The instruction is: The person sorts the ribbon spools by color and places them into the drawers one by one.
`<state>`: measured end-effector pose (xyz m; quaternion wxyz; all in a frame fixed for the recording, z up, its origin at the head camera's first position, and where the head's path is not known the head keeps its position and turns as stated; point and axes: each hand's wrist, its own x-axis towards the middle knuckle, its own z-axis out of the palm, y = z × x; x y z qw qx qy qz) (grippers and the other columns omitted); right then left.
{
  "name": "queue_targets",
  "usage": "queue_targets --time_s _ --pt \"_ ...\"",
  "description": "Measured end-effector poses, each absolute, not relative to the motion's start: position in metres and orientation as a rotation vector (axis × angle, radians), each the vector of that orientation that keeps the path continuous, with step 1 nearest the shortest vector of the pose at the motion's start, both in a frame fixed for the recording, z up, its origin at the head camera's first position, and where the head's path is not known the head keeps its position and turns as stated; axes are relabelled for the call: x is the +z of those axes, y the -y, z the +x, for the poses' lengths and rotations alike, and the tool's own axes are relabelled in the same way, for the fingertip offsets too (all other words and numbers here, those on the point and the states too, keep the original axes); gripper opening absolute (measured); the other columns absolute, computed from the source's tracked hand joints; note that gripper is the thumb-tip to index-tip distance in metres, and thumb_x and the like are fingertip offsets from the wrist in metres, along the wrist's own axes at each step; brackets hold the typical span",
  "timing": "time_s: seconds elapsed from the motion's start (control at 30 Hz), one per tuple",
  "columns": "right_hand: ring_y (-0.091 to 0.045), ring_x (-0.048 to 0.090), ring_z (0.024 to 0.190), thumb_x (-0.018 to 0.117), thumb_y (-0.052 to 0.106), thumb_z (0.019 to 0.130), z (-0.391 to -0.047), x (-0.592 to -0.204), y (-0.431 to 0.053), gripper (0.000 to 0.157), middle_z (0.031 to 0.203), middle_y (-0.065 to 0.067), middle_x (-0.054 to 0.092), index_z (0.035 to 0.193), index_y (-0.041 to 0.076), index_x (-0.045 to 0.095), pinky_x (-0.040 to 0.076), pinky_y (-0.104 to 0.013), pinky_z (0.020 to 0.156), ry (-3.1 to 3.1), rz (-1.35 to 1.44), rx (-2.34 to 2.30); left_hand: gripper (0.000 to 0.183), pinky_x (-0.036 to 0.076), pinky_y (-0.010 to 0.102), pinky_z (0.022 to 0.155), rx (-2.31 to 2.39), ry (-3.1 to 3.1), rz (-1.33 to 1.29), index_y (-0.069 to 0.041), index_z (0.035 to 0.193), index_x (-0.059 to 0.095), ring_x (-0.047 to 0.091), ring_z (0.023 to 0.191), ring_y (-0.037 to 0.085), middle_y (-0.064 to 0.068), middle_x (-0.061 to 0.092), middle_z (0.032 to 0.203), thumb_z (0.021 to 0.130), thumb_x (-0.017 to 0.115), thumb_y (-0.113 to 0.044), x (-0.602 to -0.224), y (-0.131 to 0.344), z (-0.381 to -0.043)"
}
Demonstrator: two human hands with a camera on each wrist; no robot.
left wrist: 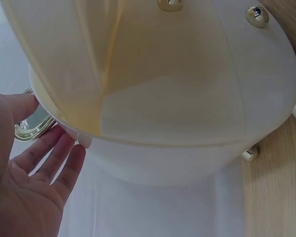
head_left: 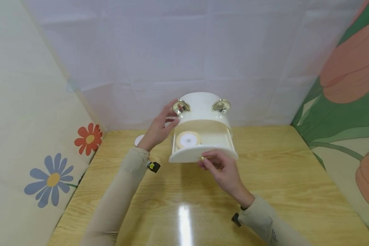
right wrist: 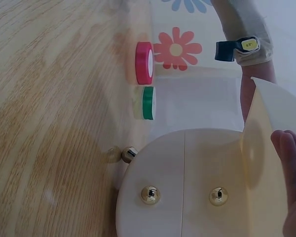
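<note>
A rounded white storage box (head_left: 201, 106) with two gold dish-shaped ears stands by the back wall. Its upper drawer (head_left: 187, 155) is pulled out, and a pale yellow ribbon roll (head_left: 188, 139) with a white centre lies in its left part. My right hand (head_left: 222, 167) pinches the small gold knob (head_left: 203, 158) on the drawer front. On the box's left side, my left hand (head_left: 160, 128) rests its fingertips around the gold ear (head_left: 181, 107), fingers mostly straight. From the left wrist, the thumb (left wrist: 24, 106) lies by that ear.
Two lower compartments below carry gold knobs (right wrist: 218, 196), and the box stands on gold ball feet (right wrist: 129, 154). Left of the box on the wooden table (head_left: 264, 177) stand a pink ribbon roll (right wrist: 144, 62) and a green ribbon roll (right wrist: 148, 102). Walls with printed flowers flank the table.
</note>
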<state>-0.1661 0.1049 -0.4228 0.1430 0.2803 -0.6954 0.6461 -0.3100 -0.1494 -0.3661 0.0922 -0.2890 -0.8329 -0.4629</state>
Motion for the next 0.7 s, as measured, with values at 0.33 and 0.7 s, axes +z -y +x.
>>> queue_targets --time_s 0.33,0.7 --pt "-0.021 0.077 0.087 0.065 -0.002 0.099 -0.172 -0.423 -0.101 0.013 0.099 -0.018 0.077 0.112 -0.001 0.068 0.066 -0.034 0.074 2.047 0.757 1.825 0.069 0.052 0.056 0.108 -1.38 2.507 -0.807 -0.016 0.165 0.024 0.061 0.124 0.045 0.028 0.06 0.134 0.106 0.057 -0.009 -0.357 0.144 -0.3" --pt "-0.028 0.077 0.088 0.064 0.001 0.1 -0.186 -0.424 -0.1 0.013 0.099 -0.018 0.077 0.113 0.001 0.068 0.066 -0.037 0.075 2.059 0.728 1.821 0.067 0.049 0.054 0.111 -1.406 2.484 -0.859 -0.011 0.165 0.023 0.058 0.127 0.044 0.03 0.059 0.131 0.106 0.054 -0.004 -0.337 0.14 -0.278"
